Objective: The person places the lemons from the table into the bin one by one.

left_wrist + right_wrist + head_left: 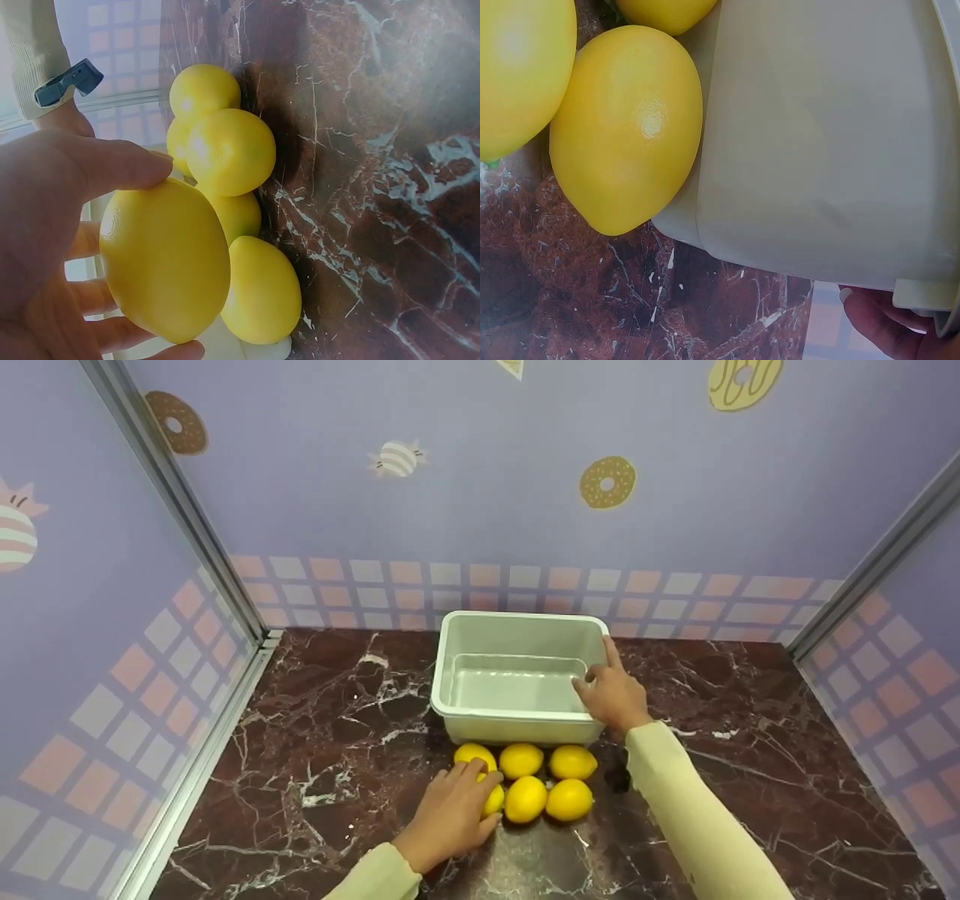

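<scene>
Several yellow lemons [521,761] lie in two short rows on the marble-patterned tabletop, right before a pale, empty plastic bin [517,727]. My left hand [450,810] is over the left end of the rows. In the left wrist view its thumb and fingers curl round a lemon [165,259], with other lemons [231,152] just beyond. At the bin's right side, my right hand [619,697] grips the rim, thumb inside and forefinger stretched along the edge. The right wrist view shows fingertips [877,319] under the rim and a lemon [626,131] close against the bin's wall.
The dark red marble tabletop [322,765] extends to both sides of the bin. Purple panels [495,495] with printed sweets and checks enclose it at the back and sides. A metal rail [202,765] runs along the left edge. A small black device [69,82] sits on the right sleeve.
</scene>
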The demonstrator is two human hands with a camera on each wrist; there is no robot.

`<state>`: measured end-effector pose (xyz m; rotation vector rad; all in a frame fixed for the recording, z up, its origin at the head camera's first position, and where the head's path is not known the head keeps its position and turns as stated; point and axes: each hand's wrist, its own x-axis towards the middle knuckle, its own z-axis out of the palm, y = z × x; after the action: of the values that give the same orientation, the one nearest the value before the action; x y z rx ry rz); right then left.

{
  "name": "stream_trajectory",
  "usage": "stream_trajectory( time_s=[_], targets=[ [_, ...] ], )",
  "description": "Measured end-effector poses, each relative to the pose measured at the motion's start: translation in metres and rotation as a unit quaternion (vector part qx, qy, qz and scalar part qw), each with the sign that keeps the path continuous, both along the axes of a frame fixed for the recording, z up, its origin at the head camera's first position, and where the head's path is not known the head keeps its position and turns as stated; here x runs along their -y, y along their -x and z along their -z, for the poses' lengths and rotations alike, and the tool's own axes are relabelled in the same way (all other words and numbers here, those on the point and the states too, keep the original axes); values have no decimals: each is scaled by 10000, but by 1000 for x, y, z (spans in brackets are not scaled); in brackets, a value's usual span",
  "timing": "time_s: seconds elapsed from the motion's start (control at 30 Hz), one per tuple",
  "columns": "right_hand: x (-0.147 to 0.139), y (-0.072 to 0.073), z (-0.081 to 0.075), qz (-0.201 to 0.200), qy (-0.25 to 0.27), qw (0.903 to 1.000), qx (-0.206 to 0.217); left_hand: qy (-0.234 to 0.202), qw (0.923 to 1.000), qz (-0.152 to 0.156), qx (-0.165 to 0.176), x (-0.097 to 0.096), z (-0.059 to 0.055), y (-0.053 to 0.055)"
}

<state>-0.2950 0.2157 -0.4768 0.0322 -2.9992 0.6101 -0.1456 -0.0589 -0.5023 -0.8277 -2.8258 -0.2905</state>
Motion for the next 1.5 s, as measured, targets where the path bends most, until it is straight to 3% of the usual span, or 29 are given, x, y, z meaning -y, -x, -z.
stream_trajectory(
  time_s=[0.57,0.83,1.3,1.5],
  targets=[
    [0,2,1,-13,-11,10000,37,166,9999,35,-30,-2,-10,3],
    [0,1,1,-17,8,10000,27,150,9993,120,-333,-4,-13,5],
    [-1,0,1,-18,-18,10000,8,366,9976,244,-528,-10,-28,9],
    [-1,1,1,-24,-43,10000,25,357,9979,291,-465,-11,-31,10]
  ],
)
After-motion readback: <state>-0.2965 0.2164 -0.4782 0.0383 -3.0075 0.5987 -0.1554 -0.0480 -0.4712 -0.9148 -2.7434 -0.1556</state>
